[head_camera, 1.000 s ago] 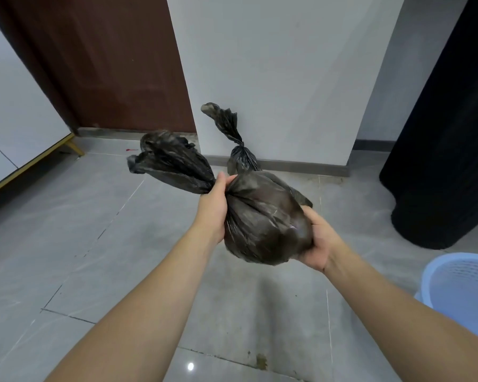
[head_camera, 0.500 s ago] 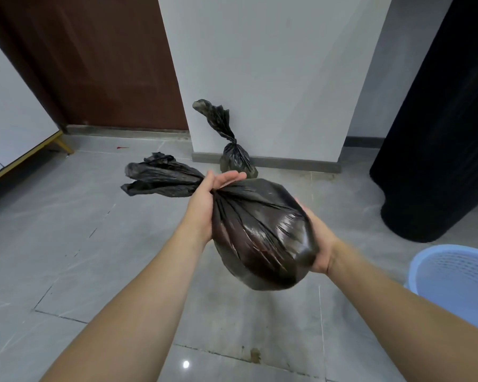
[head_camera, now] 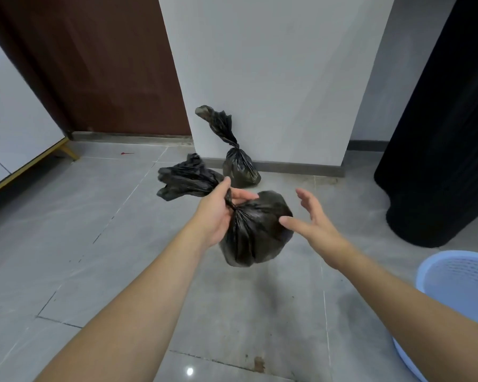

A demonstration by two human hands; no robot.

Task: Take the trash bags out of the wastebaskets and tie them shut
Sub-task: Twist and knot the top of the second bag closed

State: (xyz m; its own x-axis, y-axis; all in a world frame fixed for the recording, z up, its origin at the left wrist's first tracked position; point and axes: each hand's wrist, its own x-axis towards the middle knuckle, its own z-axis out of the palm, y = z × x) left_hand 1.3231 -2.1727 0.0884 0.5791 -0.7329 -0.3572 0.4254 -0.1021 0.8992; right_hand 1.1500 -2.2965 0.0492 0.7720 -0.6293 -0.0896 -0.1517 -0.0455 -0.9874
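A full black trash bag (head_camera: 255, 232) hangs in the air above the grey floor. My left hand (head_camera: 218, 213) grips its twisted neck, and the loose top of the bag fans out to the left beyond my fingers. My right hand (head_camera: 312, 219) hovers just right of the bag with fingers spread and straight, its thumb near the bag's side. A second black trash bag (head_camera: 239, 168), twisted shut at the neck, stands on the floor against the white pillar. A light blue wastebasket (head_camera: 461, 296) with a perforated wall shows at the lower right edge.
A white pillar (head_camera: 273, 78) rises straight ahead with a brown door (head_camera: 100, 67) to its left. A black curtain (head_camera: 447, 133) hangs down to the floor on the right. A white cabinet on a gold leg (head_camera: 17, 139) stands at the left.
My right hand has come off the bag's underside and opened beside it. The bag now hangs lower from my left hand alone.
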